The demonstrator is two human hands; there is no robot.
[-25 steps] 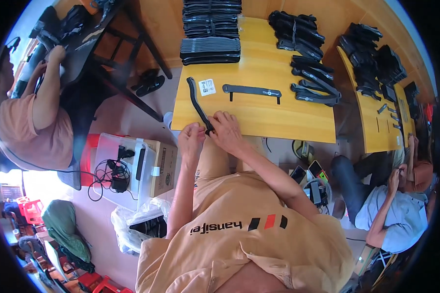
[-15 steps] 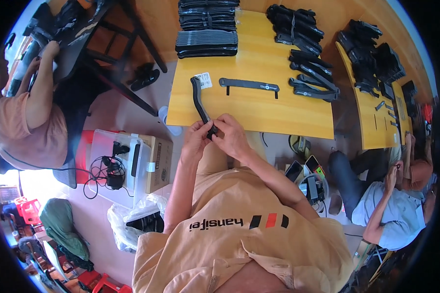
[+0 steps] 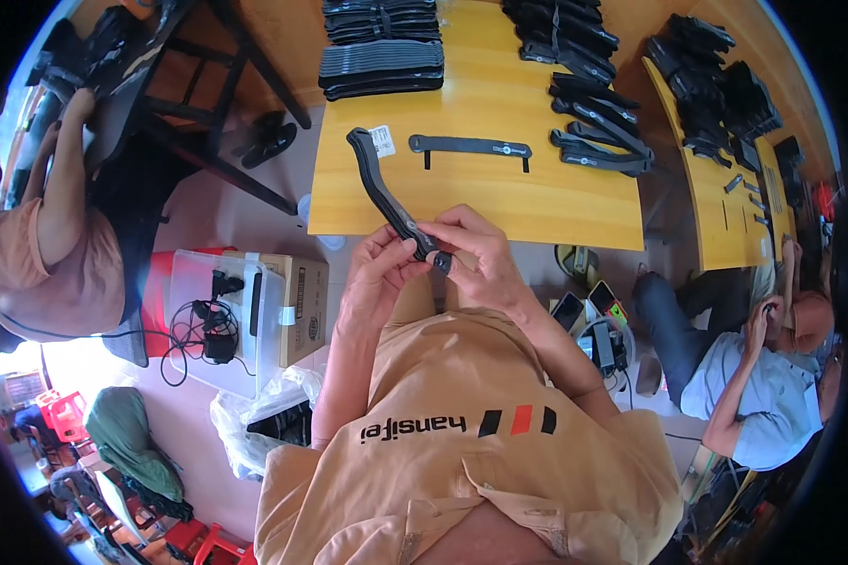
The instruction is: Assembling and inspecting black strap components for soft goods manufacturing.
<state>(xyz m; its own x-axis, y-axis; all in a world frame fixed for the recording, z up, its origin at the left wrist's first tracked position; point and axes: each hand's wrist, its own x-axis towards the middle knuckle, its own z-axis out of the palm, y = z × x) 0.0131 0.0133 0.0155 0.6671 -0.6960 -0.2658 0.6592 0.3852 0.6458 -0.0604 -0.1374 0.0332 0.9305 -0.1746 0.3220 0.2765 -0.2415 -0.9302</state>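
A long dark strap is held between my two hands at the near edge of the yellow table, its far end lying over the tabletop near a white label. My left hand pinches the strap close to its near end. With thumb and fingers, my right hand grips the very tip, which bends toward the right. Part of the near end is hidden by my fingers. Flat on the table beyond lies a second dark strap with two short black strips at its lower edge.
Stacked black straps stand at the table's far left, and bundled straps at the far right. Loose straps lie nearer. A clear bin with cables sits by a cardboard box on the left. Co-workers sit at both sides.
Both hands have shifted slightly, the right one a little outward to the right. More of the strap's near end now shows between them, and the strap tilts further toward the right.
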